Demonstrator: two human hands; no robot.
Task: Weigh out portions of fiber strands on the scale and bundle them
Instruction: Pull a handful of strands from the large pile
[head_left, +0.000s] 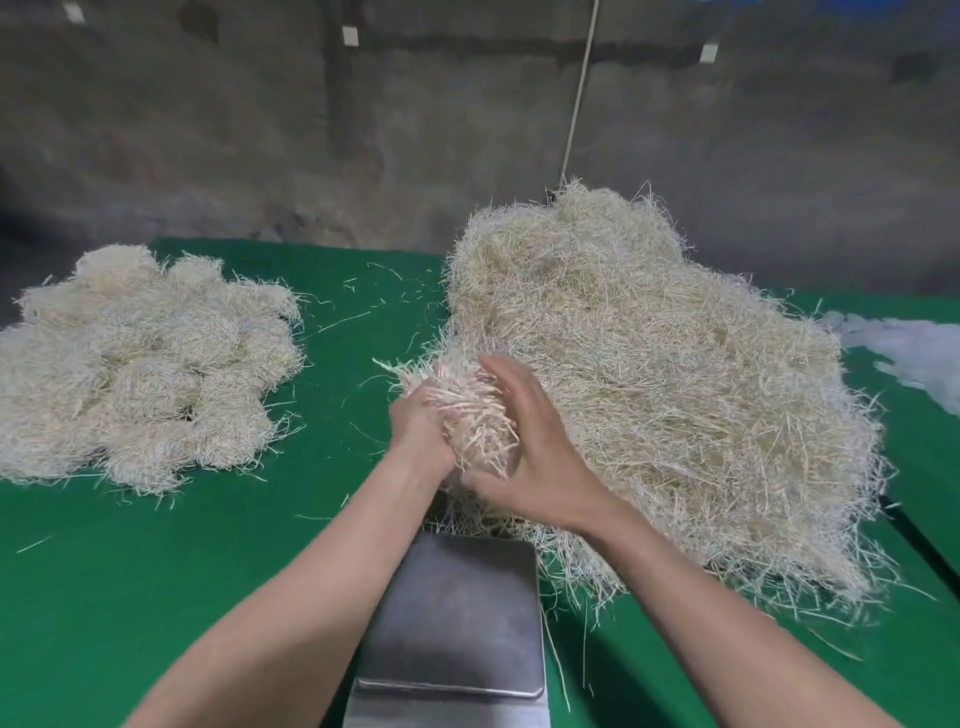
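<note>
Our left hand (421, 431) and right hand (524, 462) cupped the fiber portion (470, 415), fingers (501, 376) seemingly curled round it; we needed even squeezing.

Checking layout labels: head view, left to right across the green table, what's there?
Pile of bundled pale fiber portions → hand-held pale fiber clump → large loose heap of straw-coloured fiber strands → whitish translucent material at right edge.

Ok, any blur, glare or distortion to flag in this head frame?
Head view: motion blur smears the right hand and the clump of strands it holds; soft sheen, no hard glare, on the scale pan; wide-angle bending bows the far edge of the green table; wall dim and soft; lighting even, shadows faint.
</note>
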